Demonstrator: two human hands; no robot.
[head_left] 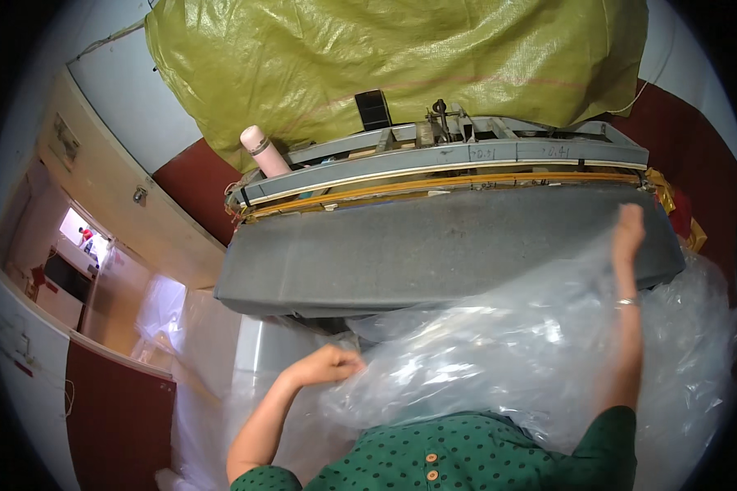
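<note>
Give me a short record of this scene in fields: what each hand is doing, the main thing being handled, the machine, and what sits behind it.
left hand: closed in a fist on the near edge of the clear crinkled plastic sheeting
right hand: raised, reaching up along the sheeting's far right side; whether it grips is unclear
sheeting: bunched in a large heap in front of the person
machine: long grey metal machine with a sloping front panel, just behind the sheeting
on machine: pink cylindrical bottle at its left end
behind: big yellow-green woven sack
</note>
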